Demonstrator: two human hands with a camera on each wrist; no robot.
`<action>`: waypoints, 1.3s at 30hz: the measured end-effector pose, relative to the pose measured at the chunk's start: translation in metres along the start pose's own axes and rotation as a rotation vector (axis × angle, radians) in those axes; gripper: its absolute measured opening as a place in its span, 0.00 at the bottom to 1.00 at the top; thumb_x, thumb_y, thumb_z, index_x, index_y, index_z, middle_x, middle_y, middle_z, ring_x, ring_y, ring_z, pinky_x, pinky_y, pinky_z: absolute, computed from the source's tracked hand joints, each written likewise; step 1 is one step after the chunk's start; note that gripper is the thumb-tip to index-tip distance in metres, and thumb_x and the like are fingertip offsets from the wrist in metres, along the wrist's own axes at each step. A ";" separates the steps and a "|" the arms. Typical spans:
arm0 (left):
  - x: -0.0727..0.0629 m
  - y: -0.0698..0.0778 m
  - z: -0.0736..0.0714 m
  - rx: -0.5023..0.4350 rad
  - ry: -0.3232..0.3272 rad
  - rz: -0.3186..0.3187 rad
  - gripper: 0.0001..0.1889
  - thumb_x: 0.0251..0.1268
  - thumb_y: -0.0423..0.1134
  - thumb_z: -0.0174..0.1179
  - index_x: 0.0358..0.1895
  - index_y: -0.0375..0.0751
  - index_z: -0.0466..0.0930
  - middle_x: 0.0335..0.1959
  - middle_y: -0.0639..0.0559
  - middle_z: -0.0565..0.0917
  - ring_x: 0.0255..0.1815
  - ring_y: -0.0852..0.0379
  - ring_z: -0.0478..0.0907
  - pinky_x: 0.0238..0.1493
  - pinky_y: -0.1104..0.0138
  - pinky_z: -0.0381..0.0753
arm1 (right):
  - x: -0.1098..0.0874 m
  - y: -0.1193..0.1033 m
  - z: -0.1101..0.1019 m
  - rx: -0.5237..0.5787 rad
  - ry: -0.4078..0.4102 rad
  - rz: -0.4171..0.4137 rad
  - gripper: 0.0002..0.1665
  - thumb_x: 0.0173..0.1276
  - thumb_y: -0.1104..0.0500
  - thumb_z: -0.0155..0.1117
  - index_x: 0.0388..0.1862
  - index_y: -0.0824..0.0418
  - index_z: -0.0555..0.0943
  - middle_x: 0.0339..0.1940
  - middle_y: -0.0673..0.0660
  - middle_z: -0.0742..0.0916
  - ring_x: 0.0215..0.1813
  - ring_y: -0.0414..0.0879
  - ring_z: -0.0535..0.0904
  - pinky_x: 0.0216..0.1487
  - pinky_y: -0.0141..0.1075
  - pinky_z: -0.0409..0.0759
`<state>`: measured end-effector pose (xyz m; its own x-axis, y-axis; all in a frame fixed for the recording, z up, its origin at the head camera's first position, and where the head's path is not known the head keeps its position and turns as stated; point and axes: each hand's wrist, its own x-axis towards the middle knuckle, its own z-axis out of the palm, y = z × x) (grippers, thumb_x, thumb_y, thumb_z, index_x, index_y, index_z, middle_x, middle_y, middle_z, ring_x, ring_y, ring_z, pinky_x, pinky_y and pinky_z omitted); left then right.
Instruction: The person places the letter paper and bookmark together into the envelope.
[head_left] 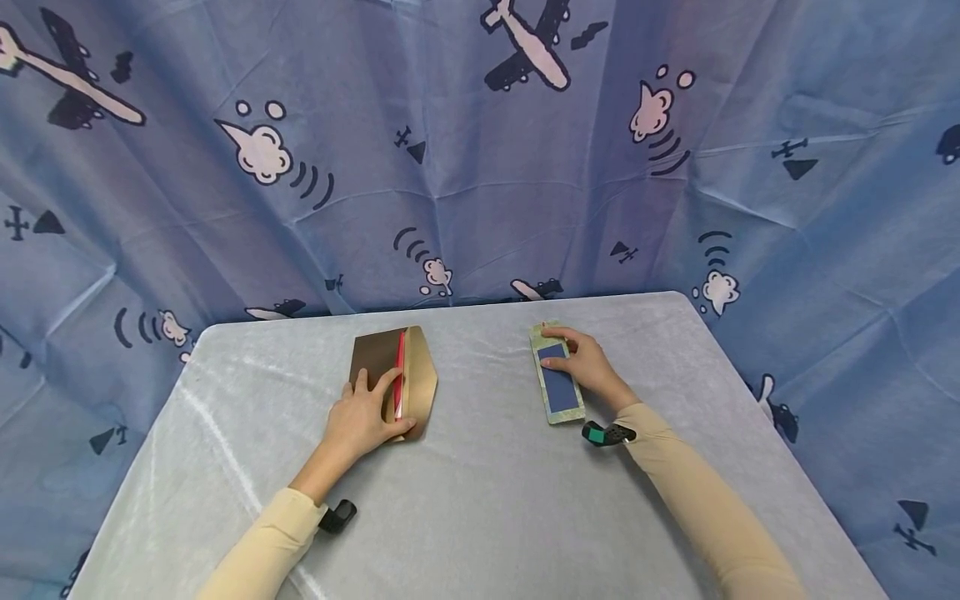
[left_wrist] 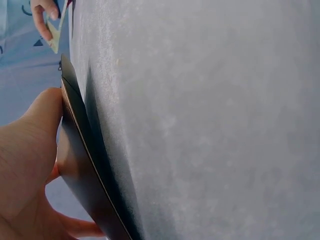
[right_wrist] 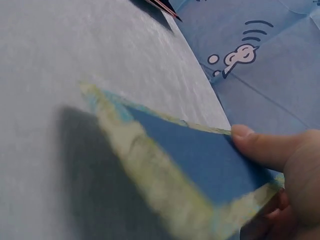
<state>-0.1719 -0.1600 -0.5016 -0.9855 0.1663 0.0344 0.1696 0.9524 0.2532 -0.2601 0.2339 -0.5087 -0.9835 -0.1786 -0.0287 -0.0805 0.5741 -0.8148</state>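
My left hand (head_left: pixel 360 423) grips a dark brown envelope (head_left: pixel 372 350) by its edges, thumb at the near end and fingers spread over the face. Its gold flap (head_left: pixel 422 379) stands unfolded to the right, and a strip of red (head_left: pixel 399 367) shows at the mouth. In the left wrist view the envelope (left_wrist: pixel 85 172) is tilted, its shadow beside it. Over on the right, my right hand (head_left: pixel 590 364) pinches a card (head_left: pixel 560 390) with a blue middle and a mottled yellow-green border. The right wrist view has the card (right_wrist: pixel 175 155) held at a slant above its shadow.
A pale grey cloth covers the table (head_left: pixel 480 500). Behind its far edge hangs a blue curtain (head_left: pixel 465 167) printed with planes and clouds. Dark bands (head_left: pixel 339 517) sit at both wrists. Grey tabletop lies between the envelope and the card.
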 end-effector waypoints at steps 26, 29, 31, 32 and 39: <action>0.000 -0.001 0.003 -0.003 -0.013 -0.004 0.47 0.49 0.69 0.67 0.75 0.62 0.60 0.70 0.21 0.63 0.64 0.19 0.69 0.41 0.39 0.81 | 0.000 -0.026 0.017 0.193 -0.172 0.034 0.35 0.62 0.58 0.73 0.69 0.49 0.73 0.61 0.65 0.81 0.44 0.47 0.81 0.36 0.36 0.82; 0.000 -0.001 0.002 -0.007 -0.018 -0.007 0.47 0.50 0.69 0.67 0.75 0.63 0.60 0.71 0.22 0.63 0.65 0.20 0.69 0.41 0.40 0.82 | 0.002 -0.028 0.020 0.183 -0.170 0.029 0.35 0.62 0.57 0.73 0.69 0.49 0.74 0.59 0.65 0.82 0.41 0.47 0.81 0.35 0.36 0.81; 0.000 0.000 0.002 -0.011 -0.021 -0.008 0.47 0.49 0.69 0.67 0.75 0.63 0.60 0.71 0.21 0.63 0.65 0.20 0.69 0.41 0.40 0.82 | 0.003 -0.030 0.023 0.185 -0.174 0.029 0.35 0.62 0.58 0.73 0.69 0.49 0.74 0.58 0.65 0.82 0.39 0.46 0.81 0.34 0.35 0.81; 0.000 0.000 0.001 -0.011 -0.022 -0.009 0.48 0.49 0.69 0.67 0.75 0.63 0.60 0.71 0.21 0.63 0.65 0.20 0.68 0.41 0.40 0.82 | 0.003 -0.031 0.024 0.184 -0.178 0.027 0.35 0.62 0.58 0.73 0.69 0.49 0.74 0.57 0.64 0.83 0.38 0.45 0.81 0.33 0.35 0.81; 0.000 0.000 0.001 -0.014 -0.012 -0.005 0.47 0.49 0.69 0.67 0.75 0.63 0.60 0.70 0.21 0.63 0.65 0.20 0.69 0.41 0.39 0.81 | 0.007 -0.037 0.028 0.156 -0.245 -0.053 0.38 0.64 0.63 0.70 0.72 0.51 0.70 0.46 0.65 0.83 0.20 0.41 0.69 0.22 0.32 0.70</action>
<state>-0.1718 -0.1595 -0.5021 -0.9862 0.1643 0.0210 0.1639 0.9497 0.2667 -0.2593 0.1887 -0.4952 -0.9086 -0.4035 -0.1077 -0.0857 0.4327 -0.8975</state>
